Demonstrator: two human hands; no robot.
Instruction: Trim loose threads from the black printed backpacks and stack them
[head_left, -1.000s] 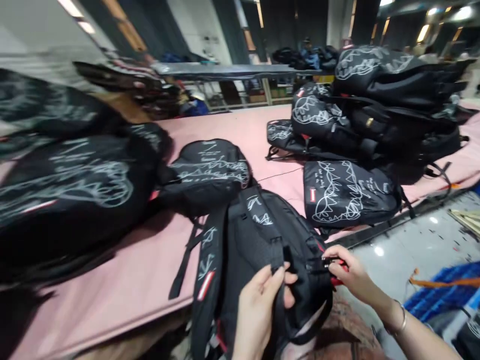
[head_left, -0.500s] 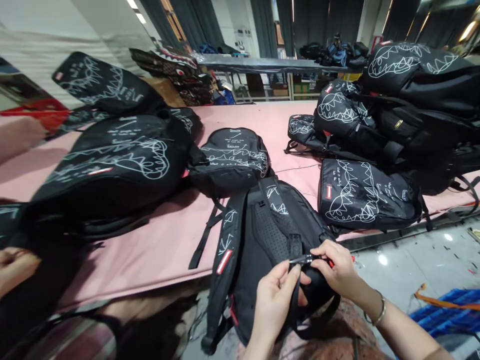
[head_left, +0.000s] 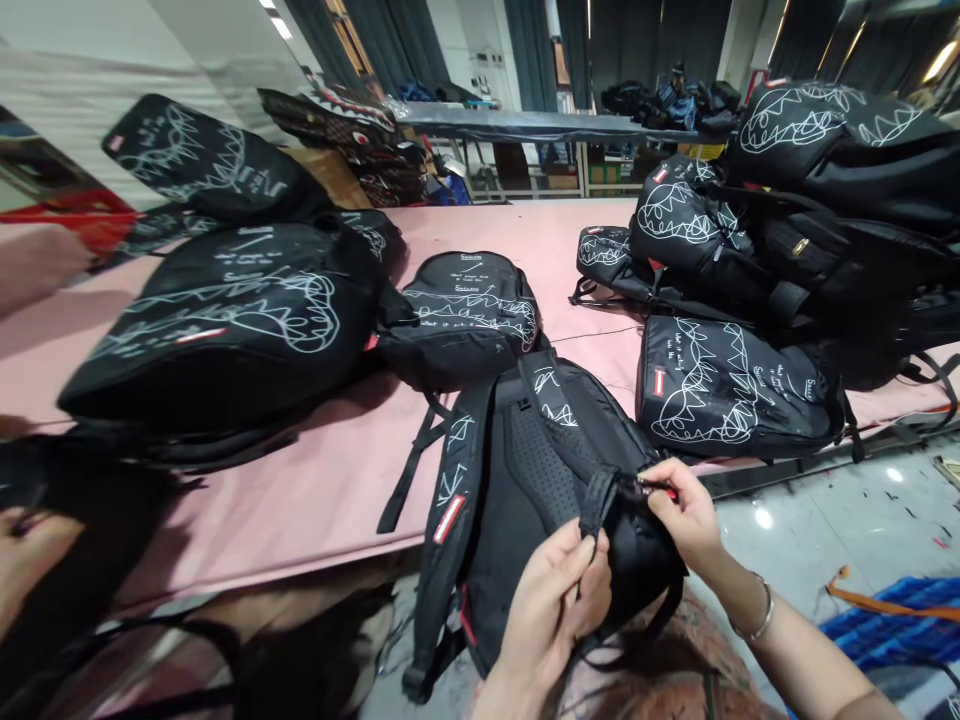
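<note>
A black backpack with white line drawings on its shoulder straps leans at the table's front edge, back panel facing me. At the lower end of one shoulder strap, my left hand is closed, pinching the black webbing strap. To its right, my right hand is closed around a small dark tool with a red part. Fingers cover most of that tool, so its kind cannot be made out. The tool is beside the strap end, apart from my left fingers.
Several black printed backpacks lie on the pink-covered table, including a large one at left and one at right. Another person's hand holds black fabric at far left. Blue material lies on the floor.
My right hand has drawn the tool slightly up and right, away from my left fingers. The strap end now bends up over my left fingertips. The other person's hand has shifted slightly.
</note>
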